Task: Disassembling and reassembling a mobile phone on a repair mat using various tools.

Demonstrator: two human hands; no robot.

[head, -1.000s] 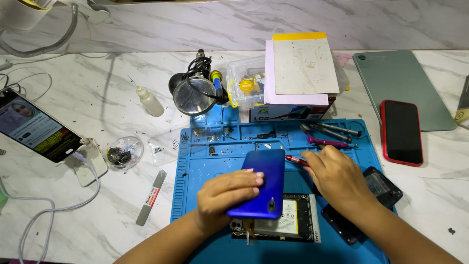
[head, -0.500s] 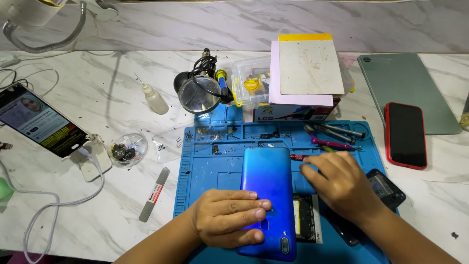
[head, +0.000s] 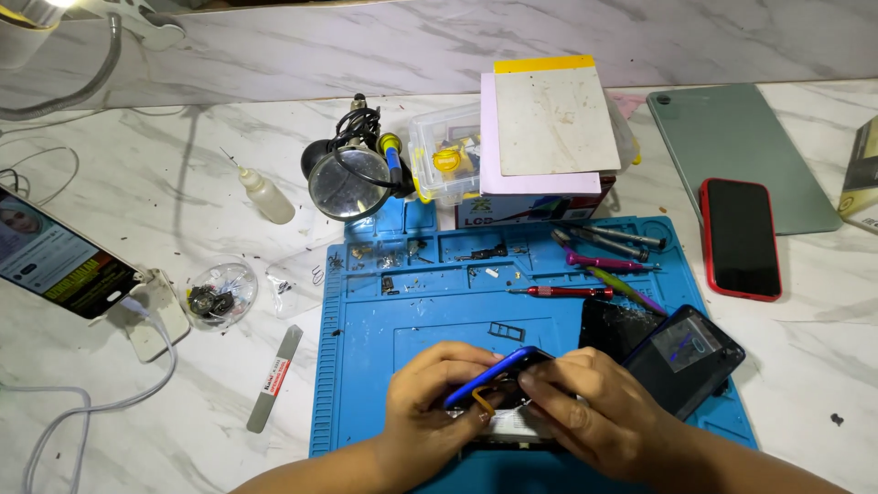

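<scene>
Both hands, left (head: 437,402) and right (head: 599,416), curled around blue phone (head: 497,375).

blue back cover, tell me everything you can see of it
The blue back cover looks like glossy plastic, thin and curved at its rim. It is tilted up on edge over the opened phone body on the blue work mat. The left hand grips its near side, and the right hand holds its far end. Most of its face is hidden.
</scene>
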